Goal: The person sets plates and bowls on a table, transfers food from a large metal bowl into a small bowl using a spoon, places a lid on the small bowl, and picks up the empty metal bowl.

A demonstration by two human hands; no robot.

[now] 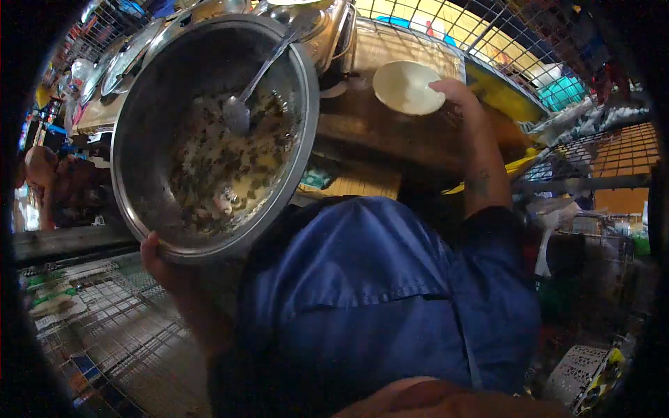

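A large metal basin [312, 104] fills the left of the head view, tilted toward me. Murky liquid with dark green leafy bits and a few pale pieces [223, 202] lies in it. A metal spoon [238, 115] rests inside, its handle leaning over the far rim. My left hand [159, 263] is closed on the basin's near rim, thumb over the edge, its other fingers hidden below. On the right, my right hand [456, 94] grips the edge of a cream-coloured bowl [404, 87] above the wooden table. The bowl looks empty.
Behind the bowl stretches a wooden tabletop [411, 49], backed by wire mesh [481, 35]. Metal pots and lids [132, 56] crowd the back left. At the lower left is a wire rack [125, 348]. A white perforated basket [575, 373] sits at the lower right.
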